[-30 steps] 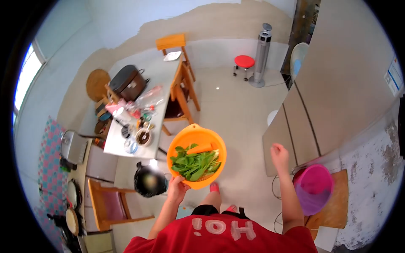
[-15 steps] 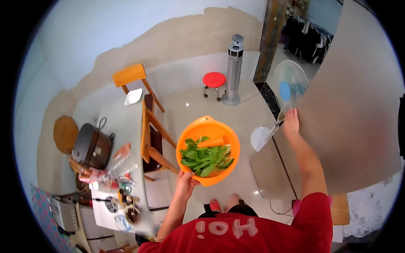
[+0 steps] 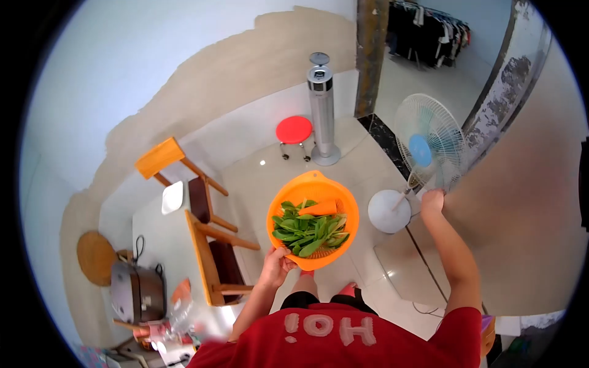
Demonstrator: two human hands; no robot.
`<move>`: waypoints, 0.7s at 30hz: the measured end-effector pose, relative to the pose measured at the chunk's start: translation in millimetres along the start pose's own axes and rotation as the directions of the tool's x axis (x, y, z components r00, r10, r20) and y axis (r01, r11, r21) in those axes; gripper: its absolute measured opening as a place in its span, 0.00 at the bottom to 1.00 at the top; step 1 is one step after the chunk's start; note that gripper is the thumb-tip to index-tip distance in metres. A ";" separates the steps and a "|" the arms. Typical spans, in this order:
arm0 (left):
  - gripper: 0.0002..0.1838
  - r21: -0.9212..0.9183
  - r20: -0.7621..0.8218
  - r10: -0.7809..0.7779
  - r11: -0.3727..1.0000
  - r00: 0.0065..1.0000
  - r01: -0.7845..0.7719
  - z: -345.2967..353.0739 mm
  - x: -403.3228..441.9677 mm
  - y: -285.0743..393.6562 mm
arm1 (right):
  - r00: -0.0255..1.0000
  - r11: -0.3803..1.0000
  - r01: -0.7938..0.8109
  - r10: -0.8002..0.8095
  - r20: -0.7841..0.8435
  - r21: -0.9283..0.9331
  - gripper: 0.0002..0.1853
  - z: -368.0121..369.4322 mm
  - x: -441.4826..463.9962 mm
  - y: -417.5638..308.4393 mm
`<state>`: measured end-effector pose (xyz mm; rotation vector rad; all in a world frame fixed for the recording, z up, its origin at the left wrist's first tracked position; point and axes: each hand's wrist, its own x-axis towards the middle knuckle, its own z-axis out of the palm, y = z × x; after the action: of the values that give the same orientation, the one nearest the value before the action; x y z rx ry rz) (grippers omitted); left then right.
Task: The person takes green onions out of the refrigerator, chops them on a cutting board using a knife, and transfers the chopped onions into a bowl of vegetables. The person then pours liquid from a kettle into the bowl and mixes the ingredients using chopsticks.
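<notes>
My left hand [image 3: 277,267] grips the near rim of an orange colander [image 3: 286,192]. Leafy greens [image 3: 310,230] lie in the colander, and a carrot [image 3: 319,207] rests on top of them. On the right, my right hand [image 3: 433,200] has its fingers curled at the edge of a large, smooth greyish fridge door [image 3: 515,227]; the fingertips are partly hidden. Just beyond that hand stands a white fan [image 3: 389,211] with a blue hub.
A red stool [image 3: 294,130] and a silver tower fan [image 3: 321,113] stand by the far wall. To the left are wooden chairs [image 3: 205,257] and a table [image 3: 153,230] with a rice cooker [image 3: 138,293]. A clothes rack [image 3: 429,34] shows through the doorway.
My right hand has gone from lying flat with fingers stretched out to curled at the door's edge. The view has turned right, and more of the fan and doorway shows. The left hand keeps the colander.
</notes>
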<state>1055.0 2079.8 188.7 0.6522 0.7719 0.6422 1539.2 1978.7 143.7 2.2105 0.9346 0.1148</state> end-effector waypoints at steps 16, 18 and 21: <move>0.19 0.284 0.231 -0.245 0.943 0.942 0.175 67.5 181.8 47.1 | 0.980 0.874 -0.188 0.138 0.142 0.449 0.15 -48.7 -150.8 -30.8; 0.20 0.350 0.291 -0.300 0.917 0.909 0.191 88.8 200.0 18.7 | 0.972 0.660 -0.222 0.210 0.108 0.718 0.17 -53.3 -161.6 -20.4; 0.22 0.431 0.373 -0.364 0.883 0.853 0.188 94.7 213.9 38.0 | 0.855 0.326 -0.128 0.514 -0.062 0.937 0.17 -107.1 -174.5 -38.8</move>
<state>1237.3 2231.0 179.6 0.9800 0.5436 0.0507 1352.3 1945.8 229.5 3.5647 0.7680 0.2388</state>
